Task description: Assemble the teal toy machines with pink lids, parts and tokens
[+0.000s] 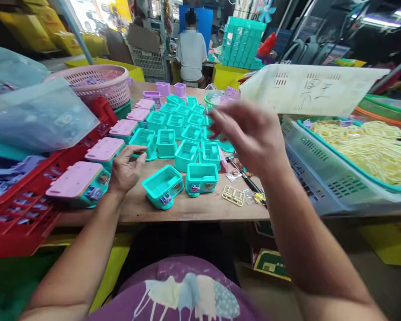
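- The left hand [125,169] rests low on the wooden worktop [194,207], fingers loosely spread and holding nothing; its fingertips lie just beside a teal plastic housing [143,141] in the nearest rows.
- The right hand [250,136] is raised above the worktop and motion-blurred, fingers curled toward the thumb; whether it pinches anything cannot be told.
- Open teal housings [182,129] stand in rows across the middle of the worktop; two nearer ones [162,186] sit apart at the front edge.
- Along the left, teal housings capped with pink lids [103,149] run in a line beside a red crate [23,214].
- Right of the front housings lie a cream parts sprue [233,195], a dark-handled tool [245,177] and small clear bags.
- A pink basket [100,82] stands at the far left, a pale slotted tray [307,91] is tilted at the right, above a teal-rimmed tray of yellow strands [370,149].
- A person in a grey shirt [191,53] sits well beyond, back turned.
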Motion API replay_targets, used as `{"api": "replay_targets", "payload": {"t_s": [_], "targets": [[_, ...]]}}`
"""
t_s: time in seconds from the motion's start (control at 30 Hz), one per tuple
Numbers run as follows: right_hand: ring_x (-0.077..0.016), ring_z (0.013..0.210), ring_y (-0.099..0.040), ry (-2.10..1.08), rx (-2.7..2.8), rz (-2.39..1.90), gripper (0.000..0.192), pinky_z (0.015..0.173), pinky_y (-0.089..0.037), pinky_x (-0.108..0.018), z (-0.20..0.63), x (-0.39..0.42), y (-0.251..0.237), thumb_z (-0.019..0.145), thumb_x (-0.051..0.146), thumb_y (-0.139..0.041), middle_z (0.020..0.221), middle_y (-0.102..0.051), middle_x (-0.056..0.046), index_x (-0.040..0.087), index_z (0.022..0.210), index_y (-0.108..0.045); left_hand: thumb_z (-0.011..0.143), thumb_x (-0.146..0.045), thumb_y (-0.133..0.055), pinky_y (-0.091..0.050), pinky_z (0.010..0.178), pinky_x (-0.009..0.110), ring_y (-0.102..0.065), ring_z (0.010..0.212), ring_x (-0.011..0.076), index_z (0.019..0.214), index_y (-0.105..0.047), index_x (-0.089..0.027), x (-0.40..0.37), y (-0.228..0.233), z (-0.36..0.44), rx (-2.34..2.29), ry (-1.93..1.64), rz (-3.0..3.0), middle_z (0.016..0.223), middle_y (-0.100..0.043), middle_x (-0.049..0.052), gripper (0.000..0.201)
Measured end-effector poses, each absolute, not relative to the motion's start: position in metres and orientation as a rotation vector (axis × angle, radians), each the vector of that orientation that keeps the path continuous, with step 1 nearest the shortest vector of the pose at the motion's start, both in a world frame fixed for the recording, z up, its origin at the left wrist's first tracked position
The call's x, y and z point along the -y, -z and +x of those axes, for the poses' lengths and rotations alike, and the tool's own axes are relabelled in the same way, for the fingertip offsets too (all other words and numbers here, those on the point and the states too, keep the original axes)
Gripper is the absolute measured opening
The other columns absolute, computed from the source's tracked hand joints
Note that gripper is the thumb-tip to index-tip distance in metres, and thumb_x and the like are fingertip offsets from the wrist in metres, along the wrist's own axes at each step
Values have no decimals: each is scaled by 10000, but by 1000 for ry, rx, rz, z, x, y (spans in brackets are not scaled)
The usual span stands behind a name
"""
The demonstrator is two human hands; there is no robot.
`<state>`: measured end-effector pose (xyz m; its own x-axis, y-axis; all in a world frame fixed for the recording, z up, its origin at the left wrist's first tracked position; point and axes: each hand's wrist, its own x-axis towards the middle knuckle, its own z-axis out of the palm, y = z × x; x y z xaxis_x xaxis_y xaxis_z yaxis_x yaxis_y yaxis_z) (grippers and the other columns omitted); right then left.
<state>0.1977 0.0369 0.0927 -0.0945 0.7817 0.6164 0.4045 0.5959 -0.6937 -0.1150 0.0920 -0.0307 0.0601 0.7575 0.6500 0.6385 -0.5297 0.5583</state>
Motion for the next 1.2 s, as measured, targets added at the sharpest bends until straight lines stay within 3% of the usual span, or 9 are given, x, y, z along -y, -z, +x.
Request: {"api": "replay_targets", "payload": {"t_s": [0.13,0.27,0.37,0.47,0.6,0.73,0.93,1.07,1.2], "targets": [[-160,848,-650,-246,1467,-1336,247,724,-535,-291,246,17,4,957,353,-534,942,-689,-56,169,1051,-670,944,-374,-523,-477,982,374,-557,1185,230,1295,-545,-174,-36,35,-92,-1407,-1396,2195,1274,-583,107,405],[-248,1145,-576,51,1495,-1541,328,995,-465,-462,270,57,94,951,322,-518,1202,-634,-117,178,1235,-596,924,-385,-553,-349,1119,485,-455,1309,282,1327,-522,-194,-18,46,-74,-1450,-1356,2429,1377,-517,128,447],[-284,1329,-449,181,1635,-1586,447,1083,-384,-518,263,69,120,960,311,-493,1375,-540,-139,178,1387,-479,897,-383,-599,-337,1132,504,-406,1351,299,1322,-529,-203,-22,47,-68,-1444,-1232,2555,1421,-486,128,467],[-308,1383,-391,206,1769,-1602,473,1068,-394,-522,252,70,130,967,332,-472,1421,-507,-139,184,1416,-455,882,-351,-623,-393,1094,478,-470,1290,285,1207,-610,-196,-21,42,-67,-1474,-1062,2585,1381,-528,120,360],[-341,1316,-469,287,1786,-1534,403,1042,-386,-547,244,61,138,967,398,-458,1331,-582,-151,167,1269,-591,878,-322,-629,-463,1000,436,-558,1155,258,1099,-662,-204,-11,38,-79,-1656,-1015,2511,1318,-580,96,252],[-340,1247,-534,328,1776,-1508,388,1031,-375,-542,238,54,137,970,430,-439,1273,-624,-146,163,1162,-645,875,-345,-637,-449,987,457,-569,1103,271,1020,-684,-208,-4,41,-107,-2047,-1122,2415,1217,-630,95,205],[-341,1231,-538,319,1768,-1574,413,1022,-360,-550,232,52,131,975,460,-410,1274,-623,-132,183,1176,-642,870,-346,-636,-446,966,480,-532,1150,309,997,-687,-196,-8,50,-137,-2387,-1105,2320,1220,-624,106,203],[-339,1263,-508,286,1728,-1576,356,1037,-346,-559,236,51,125,964,415,-461,1276,-610,-135,193,1195,-616,864,-291,-643,-404,1035,534,-491,1227,330,1023,-677,-210,-7,41,-126,-2324,-1229,2349,1251,-596,119,182],[-315,1290,-476,222,1718,-1572,326,1049,-348,-554,235,47,112,951,331,-505,1291,-585,-130,217,1250,-567,844,-288,-672,-363,1109,528,-451,1290,313,1203,-597,-235,-13,26,-84,-1820,-1299,2479,1328,-541,109,371]]}}
